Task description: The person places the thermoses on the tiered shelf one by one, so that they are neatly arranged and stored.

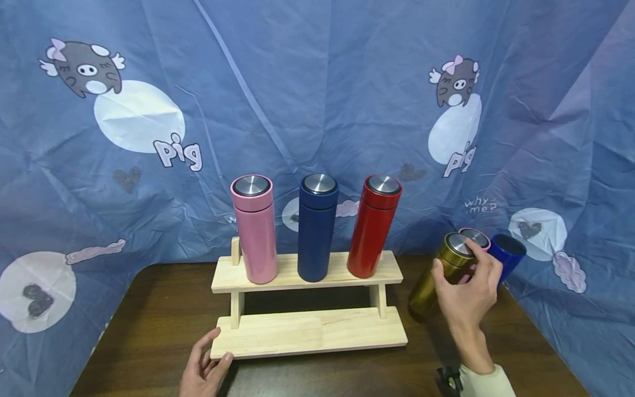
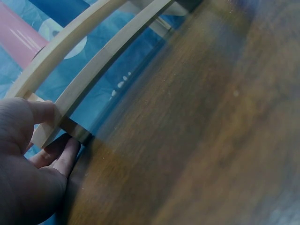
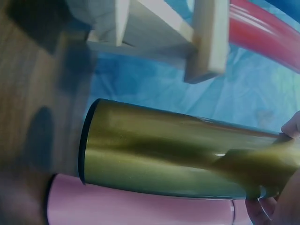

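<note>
My right hand (image 1: 468, 289) grips a gold thermos (image 1: 426, 289) near its silver-topped lid. The right wrist view shows the gold thermos (image 3: 178, 150) with its base seemingly just off the table, beside a pink thermos (image 3: 140, 206). At the left end of a two-tier wooden rack (image 1: 312, 333), my left hand (image 1: 200, 366) holds the lower shelf between thumb and fingers. On the upper shelf stand a pink thermos (image 1: 258, 242), a dark blue thermos (image 1: 315, 242) and a red thermos (image 1: 371, 237). Nothing stands on the lower shelf.
Behind the gold thermos, partly hidden, are the other pink thermos (image 1: 478, 237) and a bright blue container (image 1: 508, 251) with a dark top. A dark wooden table (image 1: 149, 309) carries everything. Blue printed cloth (image 1: 278, 82) hangs behind and along the sides.
</note>
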The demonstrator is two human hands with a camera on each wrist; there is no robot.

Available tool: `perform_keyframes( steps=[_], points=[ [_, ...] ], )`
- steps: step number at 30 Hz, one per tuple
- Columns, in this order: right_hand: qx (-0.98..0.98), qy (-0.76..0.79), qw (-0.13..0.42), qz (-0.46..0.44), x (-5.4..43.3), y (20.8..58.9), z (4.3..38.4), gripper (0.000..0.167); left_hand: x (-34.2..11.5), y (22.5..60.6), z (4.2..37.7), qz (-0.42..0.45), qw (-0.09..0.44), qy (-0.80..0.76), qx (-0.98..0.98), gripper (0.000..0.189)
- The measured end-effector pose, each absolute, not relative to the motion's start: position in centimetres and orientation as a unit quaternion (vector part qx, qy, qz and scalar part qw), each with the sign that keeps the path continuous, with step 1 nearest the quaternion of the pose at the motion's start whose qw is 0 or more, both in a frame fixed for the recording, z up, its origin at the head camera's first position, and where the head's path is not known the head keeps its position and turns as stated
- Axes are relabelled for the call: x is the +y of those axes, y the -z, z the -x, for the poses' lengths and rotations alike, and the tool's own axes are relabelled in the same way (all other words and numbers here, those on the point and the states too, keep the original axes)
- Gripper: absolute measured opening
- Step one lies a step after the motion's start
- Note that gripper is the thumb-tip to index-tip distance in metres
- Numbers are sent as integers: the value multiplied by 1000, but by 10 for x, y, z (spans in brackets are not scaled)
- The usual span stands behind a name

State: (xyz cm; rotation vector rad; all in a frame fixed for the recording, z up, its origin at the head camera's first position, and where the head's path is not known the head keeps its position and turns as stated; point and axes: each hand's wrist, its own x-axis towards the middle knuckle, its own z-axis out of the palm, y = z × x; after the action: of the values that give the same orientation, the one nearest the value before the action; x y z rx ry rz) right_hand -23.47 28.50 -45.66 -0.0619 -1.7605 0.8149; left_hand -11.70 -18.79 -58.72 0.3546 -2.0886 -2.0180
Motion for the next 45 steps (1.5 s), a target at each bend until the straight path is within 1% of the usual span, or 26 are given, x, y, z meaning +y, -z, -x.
perform_keyframes(
  steps=[5, 7, 12, 18, 24, 28, 32, 35, 40, 45],
  points=[
    [-744, -361, 562, 15, 282, 443, 225, 68, -188, 589, 116, -111, 116, 693, -703, 64],
    [-742, -366, 562, 8, 280, 438, 221, 68, -188, 588, 116, -115, 111, 689, -707, 64],
    [-733, -384, 562, -8, 276, 428, 213, 68, -187, 591, 116, -111, 124, 692, -703, 61],
    [-722, -412, 554, -35, 256, 403, 192, 66, -187, 589, 116, -114, 115, 682, -713, 67],
    [-719, -435, 540, -44, 238, 382, 173, 66, -189, 599, 117, -90, 143, 698, -696, 62],
    [-723, -435, 532, -61, 234, 380, 169, 66, -187, 591, 115, -104, 133, 684, -710, 62],
    [-724, -434, 530, -85, 229, 380, 166, 67, -186, 590, 115, -101, 138, 681, -712, 59],
    [-721, -439, 528, -97, 225, 380, 164, 67, -191, 605, 118, -79, 153, 694, -699, 52],
    [-721, -438, 526, -112, 220, 385, 164, 66, -201, 634, 126, -54, 163, 689, -705, 43],
    [-721, -437, 521, -131, 220, 396, 169, 69, -207, 646, 129, -27, 169, 686, -707, 43]
  ],
)
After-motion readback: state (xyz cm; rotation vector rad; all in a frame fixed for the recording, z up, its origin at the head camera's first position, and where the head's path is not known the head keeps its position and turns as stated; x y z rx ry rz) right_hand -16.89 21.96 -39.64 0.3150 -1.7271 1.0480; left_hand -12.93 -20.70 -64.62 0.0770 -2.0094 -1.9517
